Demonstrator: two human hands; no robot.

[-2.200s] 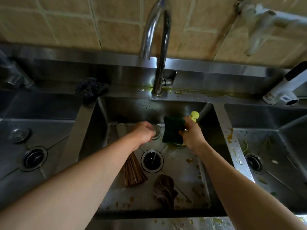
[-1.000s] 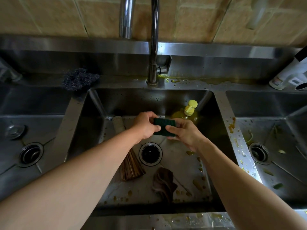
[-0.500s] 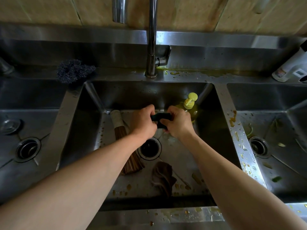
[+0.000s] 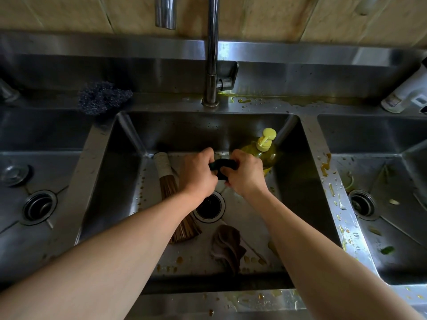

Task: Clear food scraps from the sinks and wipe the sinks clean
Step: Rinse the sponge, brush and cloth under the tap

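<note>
Near edge of middle sink (image 4: 129, 144): brown rag (image 4: 227, 247) crumpled on floor w/ food scraps (image 4: 179, 259) beside it. Bamboo brush (image 4: 172, 195) lies left of drain (image 4: 209, 206). Above drain, left hand (image 4: 198, 174) & right hand (image 4: 246, 175) both clamped round dark green sponge (image 4: 223, 166), squeezed between the 2 fists. Behind right hand, yellow soap bottle (image 4: 263, 148). Faucet (image 4: 211, 54) at back; scouring pad (image 4: 101, 97) on ledge, far left.

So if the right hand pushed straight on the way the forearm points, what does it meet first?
Beyond the dark green scouring pad it grips, the right hand points up-left toward the left hand, which grips the same pad. Past that, probably the sink's back wall, though depth is unclear.
</note>
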